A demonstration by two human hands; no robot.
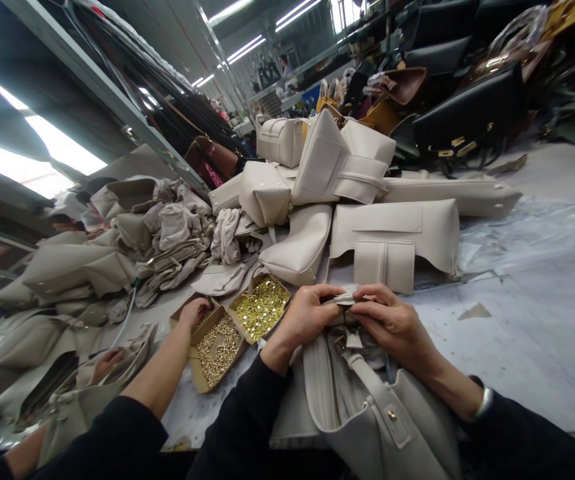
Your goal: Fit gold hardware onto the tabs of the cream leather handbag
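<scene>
Bag [367, 427] nearest, pale and slouching at the table's front edge, mouth open, strap [380, 400] draped over the near side with a gold stud [392, 415] showing; at its far rim, left hand [305, 313] and right hand [392, 323] meet, each pinching a pale strip [346, 295] between thumb and fingers; they grip close together, probably to keep that soft piece taut and level, while the bag's weight seems to rest on the table [532, 340] rather than hang from the fingers; whether anything small sits inside the pinch, I can't tell. Just left, cardboard trays: one of coppery studs [217, 350], one of yellow-gold studs [262, 307], side by side, likely set there for easy reach from both places; a co-worker's hand [196, 312] dips into a third, the other hand [109, 363] at another bag [90, 407]. Beyond, pale bags [317, 160] heaped, some on their sides, perhaps stacked to save bench room; softer pieces [177, 227] bunched to the left; farther back, black bags [452, 127], brown ones [402, 87], then strip lights [245, 50].
</scene>
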